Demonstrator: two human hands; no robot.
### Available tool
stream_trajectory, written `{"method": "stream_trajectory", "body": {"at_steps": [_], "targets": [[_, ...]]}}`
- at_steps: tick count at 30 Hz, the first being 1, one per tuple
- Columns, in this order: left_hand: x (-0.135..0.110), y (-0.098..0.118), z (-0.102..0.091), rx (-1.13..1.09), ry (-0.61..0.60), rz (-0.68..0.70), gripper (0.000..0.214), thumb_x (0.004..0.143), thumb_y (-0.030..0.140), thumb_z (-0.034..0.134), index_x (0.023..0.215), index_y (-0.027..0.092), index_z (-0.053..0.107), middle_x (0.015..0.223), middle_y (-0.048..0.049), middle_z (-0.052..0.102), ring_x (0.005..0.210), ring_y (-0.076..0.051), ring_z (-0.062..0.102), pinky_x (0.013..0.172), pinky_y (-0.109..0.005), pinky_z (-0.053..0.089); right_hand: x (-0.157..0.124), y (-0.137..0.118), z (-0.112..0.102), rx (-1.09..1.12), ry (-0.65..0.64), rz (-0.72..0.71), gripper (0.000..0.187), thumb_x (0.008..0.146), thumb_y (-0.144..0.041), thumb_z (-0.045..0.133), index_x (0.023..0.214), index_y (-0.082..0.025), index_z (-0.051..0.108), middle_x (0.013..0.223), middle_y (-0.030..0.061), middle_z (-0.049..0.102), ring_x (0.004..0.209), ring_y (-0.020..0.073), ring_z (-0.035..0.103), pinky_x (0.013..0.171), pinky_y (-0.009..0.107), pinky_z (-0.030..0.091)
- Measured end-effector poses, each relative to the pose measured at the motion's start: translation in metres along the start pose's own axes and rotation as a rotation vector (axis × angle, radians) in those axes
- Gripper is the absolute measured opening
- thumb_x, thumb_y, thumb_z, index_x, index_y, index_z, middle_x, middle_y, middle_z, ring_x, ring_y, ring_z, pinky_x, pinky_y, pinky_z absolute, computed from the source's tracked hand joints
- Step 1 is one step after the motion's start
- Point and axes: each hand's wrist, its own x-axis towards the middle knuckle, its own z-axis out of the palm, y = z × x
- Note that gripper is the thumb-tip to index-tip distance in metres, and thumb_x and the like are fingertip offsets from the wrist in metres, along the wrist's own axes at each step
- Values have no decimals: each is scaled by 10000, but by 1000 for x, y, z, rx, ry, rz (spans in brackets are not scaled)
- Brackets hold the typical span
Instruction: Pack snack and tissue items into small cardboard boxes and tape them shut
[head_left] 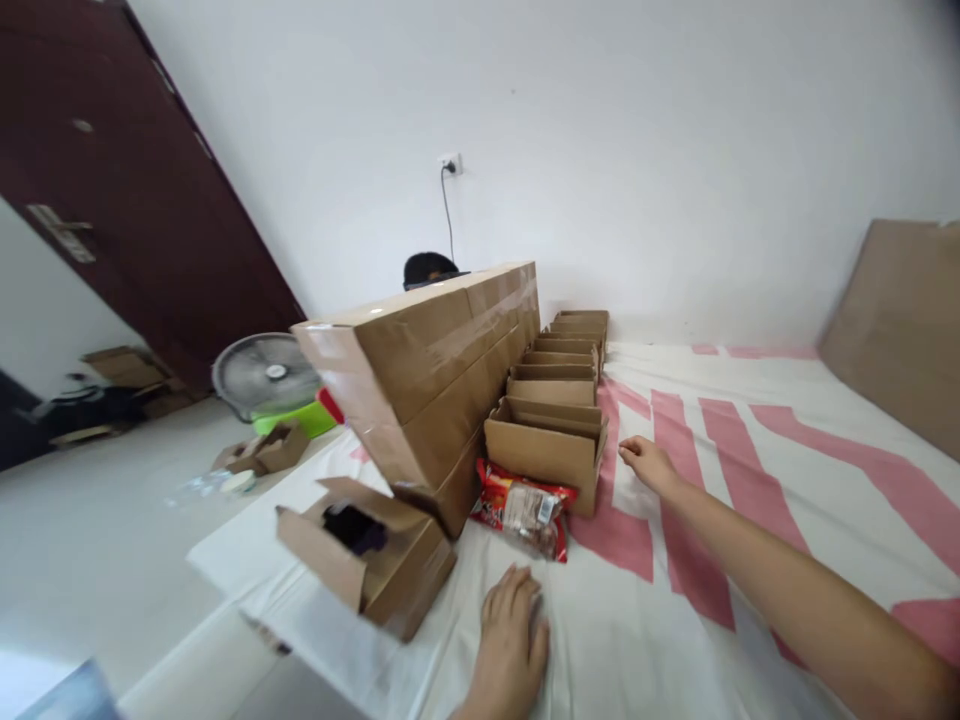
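Observation:
My left hand (514,625) lies flat on the white and pink striped sheet (675,520), fingers spread, just below a red snack packet (525,508). My right hand (646,462) reaches out beside the nearest open cardboard box (546,450), fingers loosely curled and holding nothing. A row of several open boxes (564,355) runs back toward the wall. To the left stands a stack of long taped cartons (442,370). An open box with something dark inside (367,550) lies tilted at the sheet's near left corner.
A person's dark hair (429,268) shows behind the cartons. A fan (264,372), a green basin (296,420) and a small open box (266,450) sit on the floor at left. Flat cardboard (892,320) leans at right. A dark door (135,200) is at left.

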Motion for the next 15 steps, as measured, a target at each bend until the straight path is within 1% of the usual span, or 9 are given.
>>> {"method": "stream_trajectory", "body": {"at_steps": [1,3,5,6,8,10,11,13,15], "targets": [[-2,7,-13,-38,4,7,344,839,135,493,1148,199,630,1295,-156,669,1207,-297,637,964,-507,563,-28,-1,-5,23,-22,-17,163,908,-300,566,934,-180,673,943,67,729,865,198,681,783,336,543],[-7,18,-45,-105,28,147,327,874,123,452,1140,204,624,1288,-140,669,1248,-260,606,1010,-462,539,-88,-2,-20,68,-103,-73,184,868,-347,555,906,-215,677,892,48,737,825,208,684,733,314,541],[-6,17,-86,-97,97,267,309,878,144,471,1131,223,630,1250,-112,685,1297,-264,559,1061,-473,491,-146,4,-40,93,-200,-128,215,845,-429,559,860,-252,681,813,33,728,773,223,680,699,322,542],[-2,11,-110,-53,153,267,295,878,171,483,1120,232,640,1222,-104,695,1298,-272,553,1077,-490,469,-173,9,-51,89,-281,-168,241,848,-477,557,843,-270,681,804,37,726,761,233,680,677,325,544],[15,-13,-160,88,238,73,278,903,261,470,1097,243,668,1241,-95,682,1327,-297,512,1121,-535,399,-216,23,-70,63,-353,-206,237,843,-517,587,892,-314,697,882,55,740,814,256,687,651,323,551],[42,-46,-208,227,266,-283,334,948,327,398,1129,245,666,1318,-82,638,1384,-285,430,1171,-524,318,-246,36,-83,74,-377,-228,232,837,-530,594,891,-335,708,881,74,739,811,272,687,651,329,565],[57,-64,-228,253,261,-371,375,976,334,342,1153,238,659,1331,-91,626,1389,-290,412,1175,-538,290,-257,41,-86,80,-390,-231,232,841,-534,590,887,-341,710,876,74,736,808,271,687,666,327,572],[84,-96,-255,269,198,-453,367,993,365,353,1126,239,671,1287,-88,648,1328,-284,470,1150,-521,319,-271,43,-85,91,-415,-238,238,849,-540,576,876,-346,711,870,69,729,810,262,687,706,319,579],[102,-120,-265,272,107,-520,329,982,416,441,1093,215,676,1234,-82,670,1232,-270,551,1096,-496,389,-280,36,-80,99,-443,-255,244,856,-544,562,873,-350,708,868,63,721,819,254,687,727,310,580]]}}
